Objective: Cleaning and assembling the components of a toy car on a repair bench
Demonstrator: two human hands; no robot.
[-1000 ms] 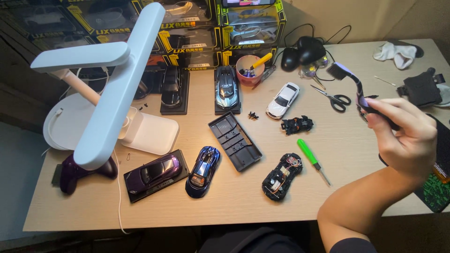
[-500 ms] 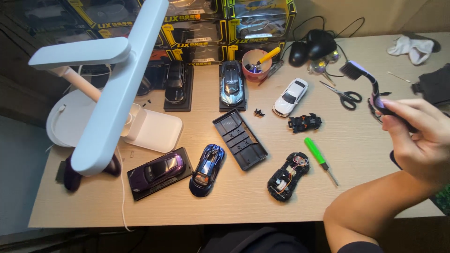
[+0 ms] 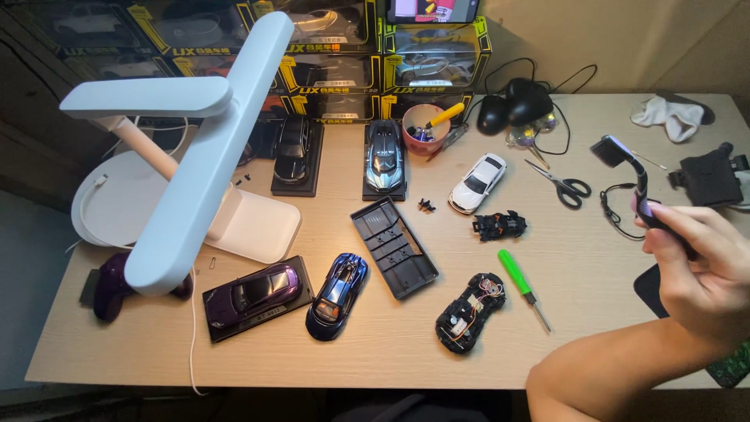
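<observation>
My right hand (image 3: 703, 281) is raised over the right end of the wooden table (image 3: 594, 312), shut on a black tool with a bent neck and small head (image 3: 625, 156). The forearm comes in from the bottom edge. Left of the hand lie a green-handled screwdriver (image 3: 519, 281) and an opened toy car chassis with bare wires (image 3: 469, 312). A small black car part (image 3: 500, 226) and a white toy car (image 3: 478, 181) lie beyond them. My left hand is out of view.
A white desk lamp (image 3: 195, 156) reaches over the left half. Nearby are a blue toy car (image 3: 337, 285), a purple car on a black base (image 3: 254, 291), a loose black base plate (image 3: 393, 246), scissors (image 3: 558, 184), a pink cup (image 3: 426, 129) and boxed cars (image 3: 433, 59).
My right hand with the black tool has drifted slightly down and to the right in view. The view itself has shifted a little. Nothing on the table has moved.
</observation>
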